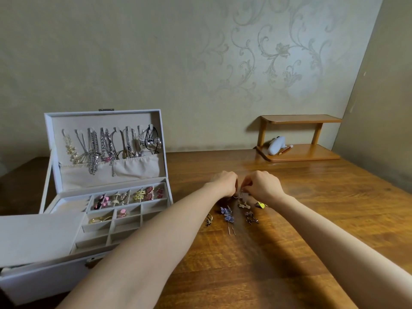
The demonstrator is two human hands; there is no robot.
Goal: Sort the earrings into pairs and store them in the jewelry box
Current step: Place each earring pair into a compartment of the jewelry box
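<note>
A white jewelry box [66,273] stands open at the left, its tray compartments holding pink, cream, yellow and red earring pairs [129,196]. Loose earrings lie on the wooden table: a purple flower pair [227,214], a dark beaded pair [251,217], a gold one [209,219], a cream pair [243,205] and a yellow one [262,205]. My left hand [224,182] and my right hand [262,185] meet just above the pile, fingers curled. My right fingertips pinch a small silver earring [241,194]. What my left fingers hold is hidden.
The box lid [104,150] stands upright with several necklaces hanging inside. A small two-tier wooden shelf [298,139] sits at the back right against the wall, with a white object on its lower tier.
</note>
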